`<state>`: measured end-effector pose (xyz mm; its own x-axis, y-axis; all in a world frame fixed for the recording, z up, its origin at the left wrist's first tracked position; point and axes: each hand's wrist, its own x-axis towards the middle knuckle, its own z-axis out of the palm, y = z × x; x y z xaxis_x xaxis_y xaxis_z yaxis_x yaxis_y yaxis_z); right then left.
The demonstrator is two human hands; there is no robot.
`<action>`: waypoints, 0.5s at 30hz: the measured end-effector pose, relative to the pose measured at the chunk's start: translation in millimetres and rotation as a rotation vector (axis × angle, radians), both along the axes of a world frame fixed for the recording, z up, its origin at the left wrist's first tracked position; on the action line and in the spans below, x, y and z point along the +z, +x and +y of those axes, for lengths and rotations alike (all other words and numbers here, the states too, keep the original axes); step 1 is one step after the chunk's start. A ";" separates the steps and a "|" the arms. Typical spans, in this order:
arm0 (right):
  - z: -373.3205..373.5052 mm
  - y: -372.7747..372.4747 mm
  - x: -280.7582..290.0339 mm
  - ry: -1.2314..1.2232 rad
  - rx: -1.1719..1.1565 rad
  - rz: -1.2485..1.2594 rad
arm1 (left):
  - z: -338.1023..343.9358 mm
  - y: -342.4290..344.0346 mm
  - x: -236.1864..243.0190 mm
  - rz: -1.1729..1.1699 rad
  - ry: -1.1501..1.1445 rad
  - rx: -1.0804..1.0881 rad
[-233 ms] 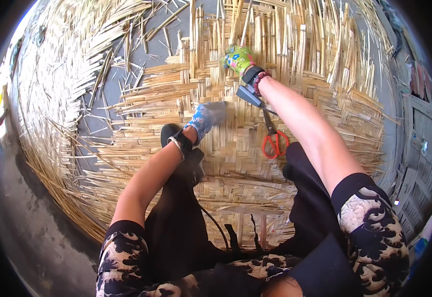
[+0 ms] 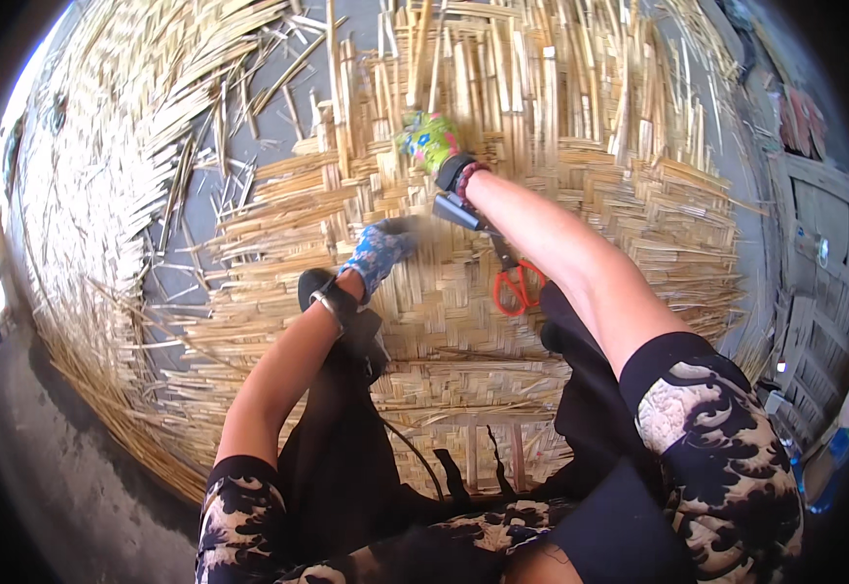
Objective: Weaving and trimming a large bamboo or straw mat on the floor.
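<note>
Far left: grey concrete [image 2: 50, 438], then the woven mat [image 2: 453, 292], which lies under and around me, its ragged left edge of loose strips [image 2: 166, 156] over a dark grey floor [image 2: 176, 282]. Left hand [image 2: 378, 255], blue floral glove, is low over the mat's tight weave, just past my left shoe; its fingers are smeared by blur, so can't tell if they're apart or together, or touching. Right hand [image 2: 431, 141], green floral glove, is farther out, at the foot of the upright strips [image 2: 551, 88] where they meet the crosswise ones; fingertips blurred too, can't tell whether they're clamped on a strip. My read: step in hand is working strips at that far edge of the weave, well short of done, since long ends stick out past the woven part. Next move calls for picking out one strip cleanly and seating it snug against its neighbours without splitting it. Orange-handled scissors [image 2: 515, 292] lie on the mat right of centre, blades partly behind my right forearm (handy, but easy to knock). Far right: a slatted panel [image 2: 828, 214], well apart from the work.
</note>
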<state>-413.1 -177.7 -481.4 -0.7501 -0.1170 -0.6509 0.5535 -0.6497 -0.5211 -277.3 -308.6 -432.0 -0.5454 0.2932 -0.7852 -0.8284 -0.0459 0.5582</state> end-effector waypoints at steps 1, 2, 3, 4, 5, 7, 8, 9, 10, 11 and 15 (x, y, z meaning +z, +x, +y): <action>-4.1 5.0 15.1 0.259 0.154 0.046 | -5.7 0.8 2.3 -0.005 -0.007 -0.011; 13.5 8.6 12.1 0.031 0.006 0.094 | 6.4 -3.2 3.2 0.002 0.034 -0.040; -7.3 22.8 64.0 0.558 0.530 0.348 | -23.5 2.7 8.2 -0.009 -0.025 -0.005; 20.2 34.1 43.5 -0.210 0.074 0.070 | -4.5 0.2 10.0 0.000 0.021 -0.006; 35.0 52.7 63.5 -0.328 0.268 0.164 | -17.2 2.1 12.5 -0.019 -0.016 -0.030; 81.0 76.8 82.7 0.623 0.940 0.294 | -19.3 2.1 19.2 0.046 -0.058 -0.148; 107.8 93.8 103.3 0.325 0.892 0.148 | -18.8 2.9 26.9 0.060 -0.074 -0.183; 137.0 106.9 113.4 0.695 1.095 0.494 | -10.3 3.2 36.7 0.073 -0.067 -0.217; 162.7 125.6 128.4 0.520 0.931 0.144 | -8.1 3.8 46.7 0.083 -0.078 -0.246; 220.8 157.8 104.4 0.594 0.700 0.212 | 5.4 3.8 50.3 0.127 -0.089 -0.337; 322.6 253.3 122.5 1.099 0.472 0.319 | 29.8 4.1 105.2 0.293 -0.170 -0.540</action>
